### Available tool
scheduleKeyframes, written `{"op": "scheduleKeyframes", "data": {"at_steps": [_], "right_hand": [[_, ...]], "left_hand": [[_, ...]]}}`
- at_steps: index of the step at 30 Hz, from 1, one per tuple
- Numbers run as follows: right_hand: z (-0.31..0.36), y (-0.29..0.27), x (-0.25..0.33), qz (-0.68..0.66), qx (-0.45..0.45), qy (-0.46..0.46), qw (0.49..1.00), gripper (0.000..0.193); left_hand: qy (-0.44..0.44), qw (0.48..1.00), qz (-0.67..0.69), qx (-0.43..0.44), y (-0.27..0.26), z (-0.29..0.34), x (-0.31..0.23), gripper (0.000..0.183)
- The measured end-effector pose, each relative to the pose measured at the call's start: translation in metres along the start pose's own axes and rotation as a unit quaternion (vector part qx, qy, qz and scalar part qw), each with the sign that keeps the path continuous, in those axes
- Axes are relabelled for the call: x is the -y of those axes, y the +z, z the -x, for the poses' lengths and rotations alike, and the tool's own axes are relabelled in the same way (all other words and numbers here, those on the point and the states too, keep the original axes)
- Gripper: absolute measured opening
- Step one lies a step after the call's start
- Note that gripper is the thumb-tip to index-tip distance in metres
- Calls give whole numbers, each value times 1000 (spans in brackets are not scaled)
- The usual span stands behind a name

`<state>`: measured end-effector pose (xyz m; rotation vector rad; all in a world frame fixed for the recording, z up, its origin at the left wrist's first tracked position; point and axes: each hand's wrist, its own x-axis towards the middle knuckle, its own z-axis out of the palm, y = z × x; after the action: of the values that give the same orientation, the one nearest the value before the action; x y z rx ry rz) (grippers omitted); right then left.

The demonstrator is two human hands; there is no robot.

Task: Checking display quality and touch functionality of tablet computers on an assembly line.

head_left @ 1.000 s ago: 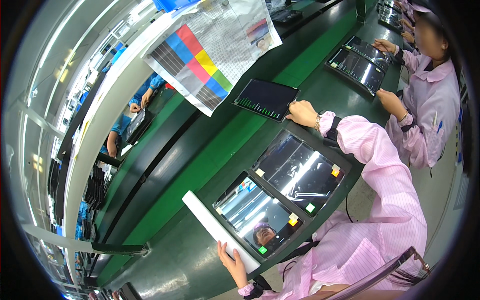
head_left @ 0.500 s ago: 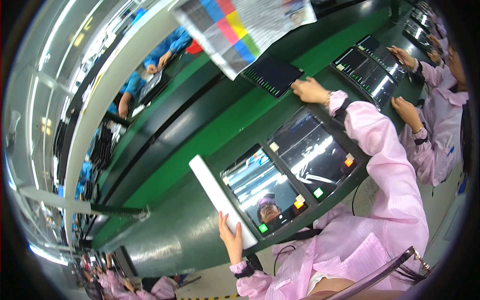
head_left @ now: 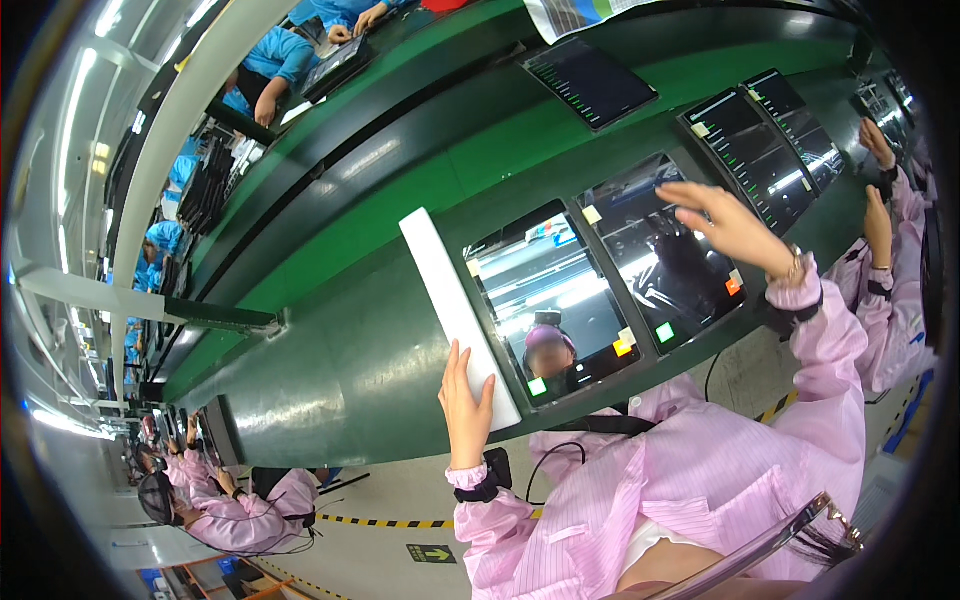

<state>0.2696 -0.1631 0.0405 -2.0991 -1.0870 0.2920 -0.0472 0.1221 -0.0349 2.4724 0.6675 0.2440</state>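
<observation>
Two dark, glossy tablets lie side by side in front of me, with small coloured squares at their corners. Bright reflections cover the left tablet point(head_left: 500, 285). Over the right tablet point(head_left: 630, 235) hovers my right hand point(head_left: 728, 225), its fingers stretched out and nothing in them. Along the left tablet's outer side runs a long white bar point(head_left: 440, 275). My left hand point(head_left: 467, 410) rests against the near end of this bar, fingers extended and thumb apart. Farther off, another dark tablet point(head_left: 590, 85) with a row of green marks sits by the green strip, apart from both hands.
To the right, more tablets point(head_left: 750, 150) lie before a co-worker in pink, whose hands point(head_left: 878, 225) are raised. Across the line, people in blue sleeves point(head_left: 275, 60) handle dark devices. A printed sheet point(head_left: 575, 15) hangs at the top. A grey beam point(head_left: 225, 315) juts in from the left.
My right hand has left the far tablet's edge and come back over the right tablet. My left hand stays at the white bar. The whole view has shifted.
</observation>
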Motion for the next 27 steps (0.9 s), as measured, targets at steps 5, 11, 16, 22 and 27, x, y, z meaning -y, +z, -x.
{"op": "scheduleKeyframes", "data": {"at_steps": [5, 11, 16, 22, 27], "right_hand": [[37, 15, 43, 55, 22, -4, 998, 37], [74, 13, 35, 50, -66, 49, 995, 36], [118, 10, 9, 99, -153, 115, 976, 36], [137, 18, -14, 143, -170, 95, 970, 35], [132, 22, -23, 143, -156, 86, 973, 35]], "left_hand": [[-17, 992, -123, -15, 2, 8, -20, 60], [-31, 986, -155, -47, 4, 7, -27, 70], [38, 993, -66, -95, -20, -8, -100, 65], [175, 980, -93, 25, 51, -8, -179, 66], [156, 977, -134, 53, 76, -8, -194, 60]]}}
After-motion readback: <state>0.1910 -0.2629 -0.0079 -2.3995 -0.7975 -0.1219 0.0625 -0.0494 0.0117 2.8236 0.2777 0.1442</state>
